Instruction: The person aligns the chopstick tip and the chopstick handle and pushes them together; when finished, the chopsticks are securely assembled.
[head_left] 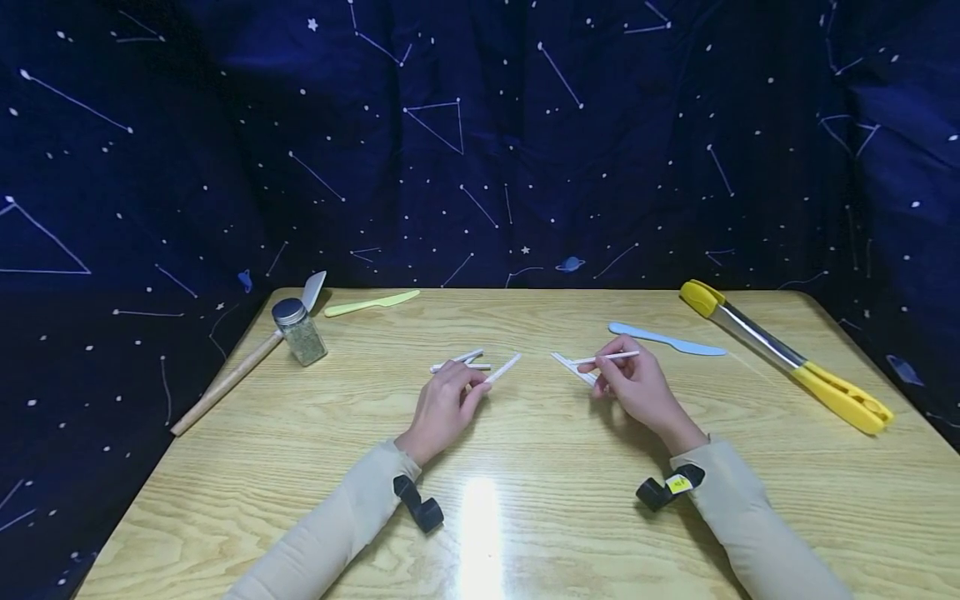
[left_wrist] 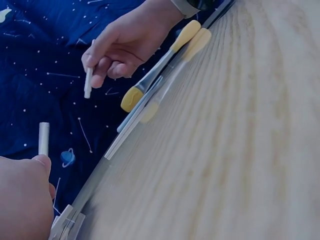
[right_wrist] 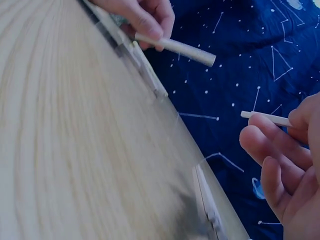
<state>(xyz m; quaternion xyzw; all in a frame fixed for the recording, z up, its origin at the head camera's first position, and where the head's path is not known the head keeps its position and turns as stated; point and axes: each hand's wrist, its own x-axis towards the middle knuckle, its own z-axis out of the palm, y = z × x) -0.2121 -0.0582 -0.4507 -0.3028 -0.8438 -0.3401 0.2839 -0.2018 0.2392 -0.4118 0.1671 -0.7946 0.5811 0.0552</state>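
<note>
My left hand pinches a short white stick between thumb and fingers, its free end pointing up and to the right. Several more white sticks lie crossed on the table just beyond that hand. My right hand pinches a thinner white stick, held roughly level. Below it, other white sticks lie slanted on the table, partly hidden by the fingers. In the left wrist view the right hand's stick has a narrower tip. The right wrist view shows the left hand's stick raised above the tabletop.
A spatula with a wooden handle and a jar of dried herbs stand at the left. A yellow knife lies at the back left. A blue knife and yellow-ended tongs lie at the right. A starry cloth hangs behind.
</note>
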